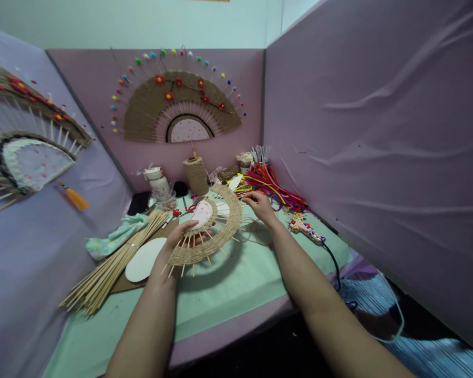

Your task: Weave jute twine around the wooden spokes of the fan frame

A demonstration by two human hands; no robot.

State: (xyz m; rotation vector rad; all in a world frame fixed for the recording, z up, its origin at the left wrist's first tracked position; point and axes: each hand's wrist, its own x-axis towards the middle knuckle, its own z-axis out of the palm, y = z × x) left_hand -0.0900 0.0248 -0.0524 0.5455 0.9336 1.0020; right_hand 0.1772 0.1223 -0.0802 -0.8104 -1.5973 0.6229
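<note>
A half-round fan (233, 223) of thin bamboo sticks, woven with brown twine, is held tilted above the table by my left hand (176, 237). Its stick ends poke out past the woven band, and a white half-disc with pink spots (202, 214) sits at its centre. My left thumb lies over the half-disc, with the fingers underneath. Close to the fan's right edge, my right hand (262, 206) is closed in a pinch on the thin twine. A loose loop of twine (256, 242) hangs or lies below that hand.
Left are a bundle of bamboo sticks (120, 257), a white oval (145, 261) and a cloth (116, 236). At the back stand a bottle (157, 181), a twine spool (196, 176) and coloured pipe cleaners (274, 186). A corded glue gun (307, 229) lies right. A finished fan (142, 113) hangs behind.
</note>
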